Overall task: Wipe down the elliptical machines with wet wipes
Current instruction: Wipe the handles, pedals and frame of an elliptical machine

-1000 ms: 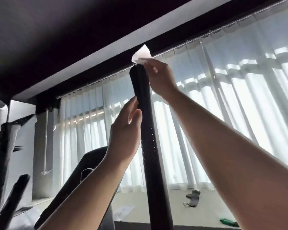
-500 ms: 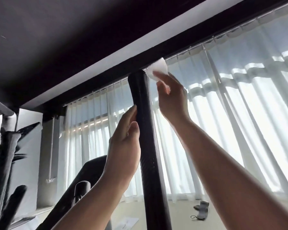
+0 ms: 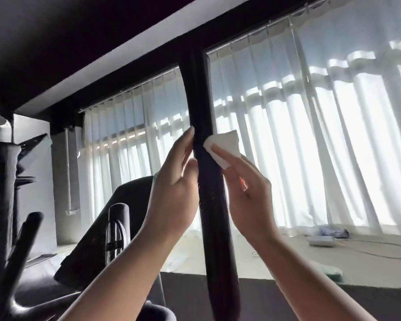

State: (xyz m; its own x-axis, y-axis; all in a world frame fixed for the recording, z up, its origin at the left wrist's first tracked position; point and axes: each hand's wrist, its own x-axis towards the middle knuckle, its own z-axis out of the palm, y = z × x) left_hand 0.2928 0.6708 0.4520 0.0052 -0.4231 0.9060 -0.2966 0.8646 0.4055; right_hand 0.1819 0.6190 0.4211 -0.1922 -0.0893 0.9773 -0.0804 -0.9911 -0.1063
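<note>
Backlit by the white curtains (image 3: 310, 147), so the black elliptical handlebar (image 3: 208, 205) reads as near silhouette; its ribbed texture shows only low down, its top end merges into the dark ceiling beam (image 3: 148, 56), and its foot is cut off at the bottom edge. Left hand (image 3: 174, 193) sits on the bar's left side, fingertips and thumb against it; how far the fingers wrap behind is hidden, grip looks loose and flat. Right hand (image 3: 248, 193) pinches a folded white wet wipe (image 3: 225, 144) and presses it on the bar's right edge, about mid-height, just above the left thumb. Second machine's handles (image 3: 5, 181) at far left are dark and blurred; console (image 3: 116, 223) behind the left arm is hard to make out. Floor clutter (image 3: 322, 239) by the curtain is too small to identify. Versus a second ago: wipe has come off the bar's top end and down the right side.
</note>
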